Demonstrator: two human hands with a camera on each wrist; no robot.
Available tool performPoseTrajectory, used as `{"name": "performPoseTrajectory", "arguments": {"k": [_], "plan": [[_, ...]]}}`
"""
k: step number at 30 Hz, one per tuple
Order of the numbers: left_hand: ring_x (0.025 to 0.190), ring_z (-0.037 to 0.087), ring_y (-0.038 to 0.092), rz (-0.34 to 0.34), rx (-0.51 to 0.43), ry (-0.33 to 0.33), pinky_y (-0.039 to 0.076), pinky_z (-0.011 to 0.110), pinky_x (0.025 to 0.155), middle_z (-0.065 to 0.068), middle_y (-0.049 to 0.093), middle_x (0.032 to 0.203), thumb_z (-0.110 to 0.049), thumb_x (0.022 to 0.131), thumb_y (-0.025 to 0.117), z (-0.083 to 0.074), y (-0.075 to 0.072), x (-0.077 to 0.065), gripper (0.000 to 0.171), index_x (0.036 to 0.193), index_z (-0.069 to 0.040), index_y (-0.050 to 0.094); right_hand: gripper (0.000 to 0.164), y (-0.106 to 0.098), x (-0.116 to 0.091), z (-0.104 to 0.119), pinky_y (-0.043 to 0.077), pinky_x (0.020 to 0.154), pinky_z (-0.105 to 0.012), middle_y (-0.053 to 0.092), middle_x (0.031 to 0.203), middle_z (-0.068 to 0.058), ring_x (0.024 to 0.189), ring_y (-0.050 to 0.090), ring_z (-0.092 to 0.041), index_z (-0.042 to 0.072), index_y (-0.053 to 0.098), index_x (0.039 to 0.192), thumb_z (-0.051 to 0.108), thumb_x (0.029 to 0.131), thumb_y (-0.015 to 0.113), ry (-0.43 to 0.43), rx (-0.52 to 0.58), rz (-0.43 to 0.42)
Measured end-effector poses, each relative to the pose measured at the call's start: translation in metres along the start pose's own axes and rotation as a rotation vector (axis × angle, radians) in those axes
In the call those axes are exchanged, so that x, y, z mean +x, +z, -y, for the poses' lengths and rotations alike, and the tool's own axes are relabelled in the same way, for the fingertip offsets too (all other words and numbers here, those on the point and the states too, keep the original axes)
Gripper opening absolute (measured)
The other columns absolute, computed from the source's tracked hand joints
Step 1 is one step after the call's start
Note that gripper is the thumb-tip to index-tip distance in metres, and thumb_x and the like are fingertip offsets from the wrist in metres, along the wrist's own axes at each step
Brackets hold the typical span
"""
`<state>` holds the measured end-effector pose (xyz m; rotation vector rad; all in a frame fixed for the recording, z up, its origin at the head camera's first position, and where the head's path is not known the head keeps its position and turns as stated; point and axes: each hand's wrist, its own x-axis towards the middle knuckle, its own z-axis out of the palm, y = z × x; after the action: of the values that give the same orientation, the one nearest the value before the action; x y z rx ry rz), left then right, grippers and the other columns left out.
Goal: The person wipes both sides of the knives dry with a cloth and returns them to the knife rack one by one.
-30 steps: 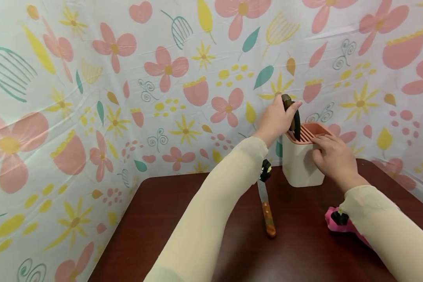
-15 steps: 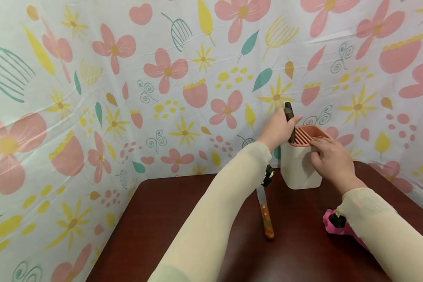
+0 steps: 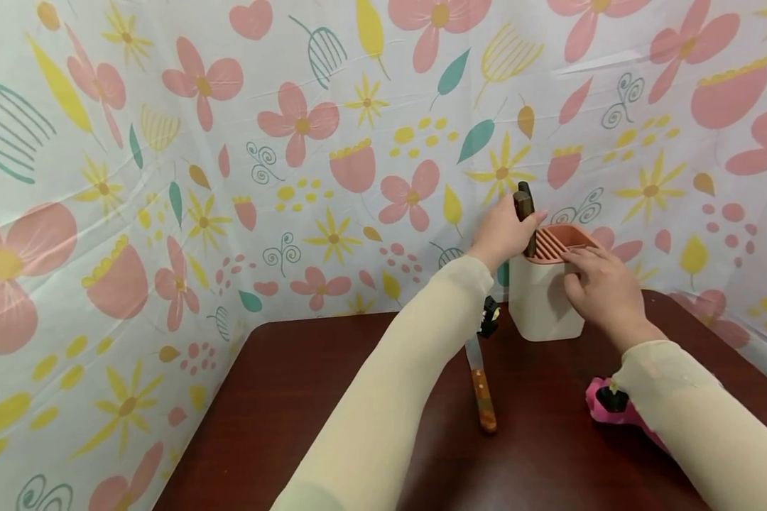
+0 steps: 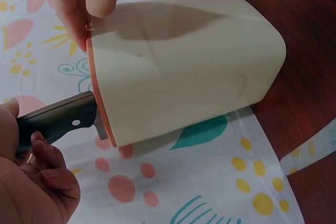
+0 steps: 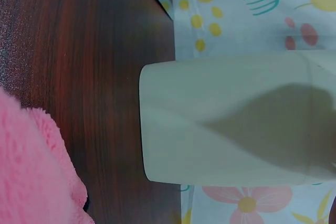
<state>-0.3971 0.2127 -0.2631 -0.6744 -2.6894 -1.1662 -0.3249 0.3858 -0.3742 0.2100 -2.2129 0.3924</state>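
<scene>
My left hand (image 3: pixel 505 233) grips a knife (image 4: pixel 58 120) by its black riveted handle. A short bit of blade shows at the orange rim, and the rest is hidden inside the knife holder (image 3: pixel 543 301). In the head view a second dark handle end (image 3: pixel 525 188) shows just behind the gripped one; its lower part is hidden. The holder is cream-coloured and upright, with a slotted orange top. My right hand (image 3: pixel 604 287) holds its near right rim, fingers over the edge and thumb on the wall.
A knife with a wooden handle (image 3: pixel 483 401) lies on the dark red table (image 3: pixel 332 397) left of the holder, its blade partly covered by my left sleeve. A pink fluffy thing (image 3: pixel 613 404) shows under my right forearm. A flowered cloth (image 3: pixel 358 234) hangs behind.
My left hand has moved down with the knife, whose handle now stands lower against the holder's top. My right hand has stayed on the rim.
</scene>
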Motion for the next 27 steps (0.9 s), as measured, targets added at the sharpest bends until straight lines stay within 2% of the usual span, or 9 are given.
{"name": "performPoseTrajectory", "arguments": {"k": [4,7,21,23,27], "plan": [[0.086,0.012,0.062,-0.007,-0.013,0.004,0.052,0.029,0.071,-0.003,0.064,0.106,-0.055,0.099,0.061,0.003,-0.001,-0.003,0.043,0.13,-0.025,0.055,0.037,0.002,0.0,0.001,0.047,0.101,-0.065,0.07,0.124,-0.025,0.121,0.06,-0.044,-0.002,0.07,0.124,0.006,0.089,0.063,-0.003,0.006,0.004],[0.084,0.012,0.062,0.001,0.015,0.009,0.052,0.028,0.07,-0.003,0.065,0.105,-0.052,0.099,0.062,0.006,-0.001,-0.002,0.041,0.128,-0.024,0.056,0.038,0.001,-0.001,0.003,0.047,0.102,-0.066,0.07,0.125,-0.025,0.122,0.059,-0.044,-0.002,0.07,0.125,0.006,0.089,0.063,0.004,0.006,0.014],[0.087,0.013,0.062,0.112,0.061,-0.012,0.052,0.027,0.073,-0.001,0.068,0.107,-0.047,0.1,0.063,0.01,-0.004,-0.006,0.038,0.125,-0.018,0.061,0.039,-0.005,-0.002,-0.003,0.042,0.106,-0.068,0.063,0.137,-0.024,0.137,0.05,-0.045,0.002,0.067,0.131,0.013,0.094,0.062,0.054,0.015,0.166],[0.091,0.013,0.064,0.133,0.063,0.0,0.053,0.027,0.075,-0.001,0.069,0.112,-0.049,0.1,0.062,0.01,-0.007,-0.008,0.041,0.126,-0.018,0.062,0.04,-0.008,-0.001,-0.005,0.041,0.107,-0.069,0.062,0.139,-0.024,0.139,0.048,-0.046,0.002,0.066,0.132,0.014,0.094,0.063,0.055,0.023,0.199],[0.117,0.013,0.064,0.179,0.06,0.034,0.055,0.028,0.089,-0.001,0.064,0.135,-0.05,0.102,0.058,0.011,-0.019,-0.014,0.049,0.138,-0.017,0.057,0.045,-0.02,0.006,-0.006,0.04,0.105,-0.071,0.056,0.144,-0.029,0.136,0.048,-0.051,0.001,0.062,0.137,0.018,0.095,0.065,0.071,0.054,0.296]]}}
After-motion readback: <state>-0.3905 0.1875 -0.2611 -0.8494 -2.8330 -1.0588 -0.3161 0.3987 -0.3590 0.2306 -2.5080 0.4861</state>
